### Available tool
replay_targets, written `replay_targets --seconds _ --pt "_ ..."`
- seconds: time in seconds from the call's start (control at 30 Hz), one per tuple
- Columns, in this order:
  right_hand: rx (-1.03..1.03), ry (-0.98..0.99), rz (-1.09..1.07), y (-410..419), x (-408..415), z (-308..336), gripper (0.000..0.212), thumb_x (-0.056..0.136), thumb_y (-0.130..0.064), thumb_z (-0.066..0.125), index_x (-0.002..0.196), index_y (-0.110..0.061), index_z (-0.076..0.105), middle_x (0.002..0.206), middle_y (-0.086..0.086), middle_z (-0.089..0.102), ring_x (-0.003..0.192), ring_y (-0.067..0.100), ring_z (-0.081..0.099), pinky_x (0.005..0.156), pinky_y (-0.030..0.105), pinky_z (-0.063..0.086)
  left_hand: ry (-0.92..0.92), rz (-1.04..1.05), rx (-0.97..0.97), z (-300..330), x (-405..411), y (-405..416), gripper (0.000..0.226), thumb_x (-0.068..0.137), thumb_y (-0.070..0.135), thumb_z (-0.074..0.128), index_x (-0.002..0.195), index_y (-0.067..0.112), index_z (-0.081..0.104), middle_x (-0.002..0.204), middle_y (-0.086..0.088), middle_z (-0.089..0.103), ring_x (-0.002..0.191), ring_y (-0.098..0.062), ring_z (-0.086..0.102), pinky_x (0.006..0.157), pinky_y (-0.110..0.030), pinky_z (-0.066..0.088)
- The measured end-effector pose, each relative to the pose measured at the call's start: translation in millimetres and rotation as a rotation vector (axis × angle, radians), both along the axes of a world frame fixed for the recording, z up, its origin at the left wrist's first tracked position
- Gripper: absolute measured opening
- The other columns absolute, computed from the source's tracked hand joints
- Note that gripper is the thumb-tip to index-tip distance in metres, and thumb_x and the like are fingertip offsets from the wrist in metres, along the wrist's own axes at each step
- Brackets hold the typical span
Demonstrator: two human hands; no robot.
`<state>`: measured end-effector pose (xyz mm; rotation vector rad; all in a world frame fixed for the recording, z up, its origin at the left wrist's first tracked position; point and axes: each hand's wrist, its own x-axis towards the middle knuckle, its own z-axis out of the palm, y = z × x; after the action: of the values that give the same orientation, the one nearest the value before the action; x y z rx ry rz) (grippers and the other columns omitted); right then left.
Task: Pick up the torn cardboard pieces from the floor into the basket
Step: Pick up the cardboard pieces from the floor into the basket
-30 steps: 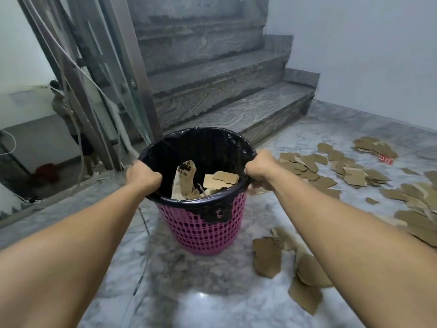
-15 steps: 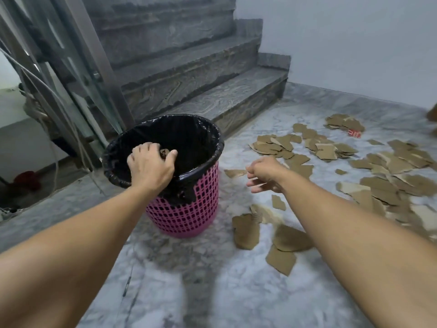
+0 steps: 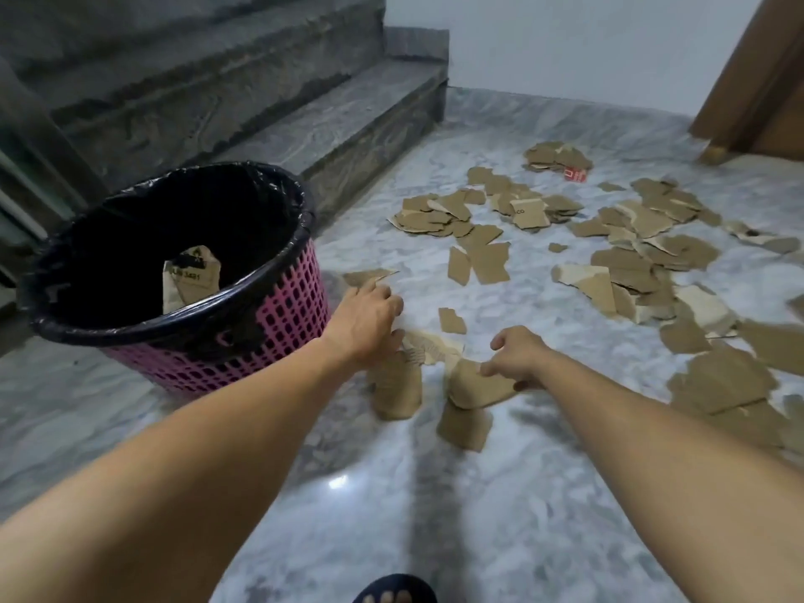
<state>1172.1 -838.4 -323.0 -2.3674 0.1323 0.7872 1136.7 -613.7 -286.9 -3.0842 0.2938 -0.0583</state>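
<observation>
Right hand: the right hand (image 3: 515, 356) reaches low to the floor, fingers curled and pinching the edge of a cardboard piece (image 3: 476, 387) that lies on the marble.
Left hand: the left hand (image 3: 370, 319) is palm down just right of the basket, fingers spread loosely over other scraps; whether it grips any of them cannot be told.
Foot: a toe in a dark sandal (image 3: 393, 591) shows at the bottom edge, nearest the camera.
Floor: pale grey marble floor (image 3: 391, 493), glossy, with a small light reflection between the forearms.
Near scraps: a few brown torn pieces (image 3: 463, 426) lie under and just before the hands, some overlapping.
Basket: a pink mesh basket (image 3: 278, 324) with a black liner (image 3: 174, 211) stands on the floor to the left, beside the left hand; one printed cardboard scrap (image 3: 191, 278) leans inside it.
Far scraps: many more pieces (image 3: 631, 250) are scattered to the right and further back, well apart from the basket.
Stairs: grey stone stairs (image 3: 261, 102) rise behind the basket.
Wall: a white wall (image 3: 565, 45) lies beyond, with a brown wooden door (image 3: 757, 84) at the far right.
</observation>
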Motion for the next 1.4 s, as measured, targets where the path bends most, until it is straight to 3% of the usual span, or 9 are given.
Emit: replay_targets --seconds 0.17,0.27,0.37,0.43,0.73,0.93,1.07,1.27,1.4 --pt "-0.192 -0.014 0.216 -7 -2 -47 0.086 0.068 -0.04 0.085 0.14 -0.019 0.043 0.135 0.004 0.054 0.121 0.023 0.053 0.085 0.028 0.041 0.358 0.184 -0.161 -70 18 -3 0.054 0.085 0.034 0.067 0.131 0.011 0.051 0.129 -0.012 0.051 0.12 -0.031 0.051 0.099 -0.039 0.043" --pt "-0.225 -0.061 0.343 -5 -3 -84 0.117 0.045 -0.054 0.089 0.143 -0.025 0.033 0.141 0.003 0.044 0.133 0.029 0.041 0.102 0.045 0.042 0.462 0.297 -0.183 -108 23 -7 0.063 0.076 0.032 0.069 0.131 0.015 0.044 0.128 -0.012 0.044 0.124 -0.035 0.046 0.102 -0.044 0.043" --pt "-0.368 -0.085 0.458 -3 -10 -105 0.132 0.047 -0.058 0.084 0.151 -0.027 0.01 0.157 0.004 0.012 0.145 0.033 0.01 0.115 0.053 0.022 0.53 0.394 -0.23 -133 26 -12 0.069 0.073 0.03 0.07 0.132 0.018 0.036 0.134 -0.008 0.03 0.128 -0.033 0.036 0.104 -0.045 0.039" --pt "-0.446 -0.148 0.514 -2 -11 -112 0.136 0.047 -0.064 0.081 0.152 -0.027 0.002 0.156 0.006 0.009 0.143 0.033 0.01 0.113 0.053 0.019 0.548 0.427 -0.237 -145 28 -16 0.074 0.071 0.028 0.071 0.134 0.02 0.032 0.137 -0.008 0.023 0.13 -0.033 0.031 0.104 -0.047 0.038" --pt "-0.444 -0.19 0.448 8 5 -112 0.082 0.056 -0.051 0.082 0.121 -0.02 0.044 0.121 0.005 0.045 0.115 0.027 0.044 0.09 0.04 0.039 0.518 0.54 -0.329 -156 55 -20 0.073 0.057 0.03 0.077 0.122 0.02 0.046 0.119 -0.008 0.05 0.107 -0.028 0.056 0.084 -0.036 0.051" --pt "-0.267 -0.141 0.3 10 10 -112 0.051 0.074 -0.018 0.07 0.109 -0.017 0.034 0.104 0.006 0.053 0.096 0.027 0.056 0.069 0.034 0.044 0.448 0.444 -0.319 -159 72 -27 0.064 0.065 0.024 0.074 0.12 0.018 0.042 0.128 -0.007 0.031 0.115 -0.03 0.041 0.093 -0.038 0.042" --pt "-0.292 -0.13 0.22 -9 22 -104 0.044 0.077 -0.015 0.063 0.112 -0.017 0.037 0.107 0.007 0.057 0.103 0.03 0.058 0.079 0.04 0.05 0.452 0.27 -0.222 -160 88 -29 0.102 0.062 0.02 0.079 0.143 0.028 0.019 0.156 -0.003 0.0 0.142 -0.03 0.011 0.111 -0.045 0.029" --pt "-0.509 -0.1 0.166 -54 39 -94 0.081 0.072 -0.025 0.072 0.139 -0.024 0.027 0.138 0.005 0.03 0.128 0.028 0.03 0.1 0.041 0.036 0.582 0.161 -0.151 -162 111 -42 0.125 0.057 0.025 0.089 0.149 0.037 0.005 0.159 -0.003 -0.019 0.147 -0.033 -0.008 0.115 -0.053 0.019" --pt "-0.309 0.053 -0.046 -66 50 -97 0.11 0.06 -0.062 0.077 0.147 -0.025 0.02 0.148 0.007 0.021 0.137 0.03 0.02 0.104 0.044 0.034 0.599 0.047 0.008 -162 130 -51 0.14 0.055 0.032 0.091 0.15 0.038 -0.012 0.155 -0.004 -0.032 0.146 -0.035 -0.018 0.117 -0.057 0.013"
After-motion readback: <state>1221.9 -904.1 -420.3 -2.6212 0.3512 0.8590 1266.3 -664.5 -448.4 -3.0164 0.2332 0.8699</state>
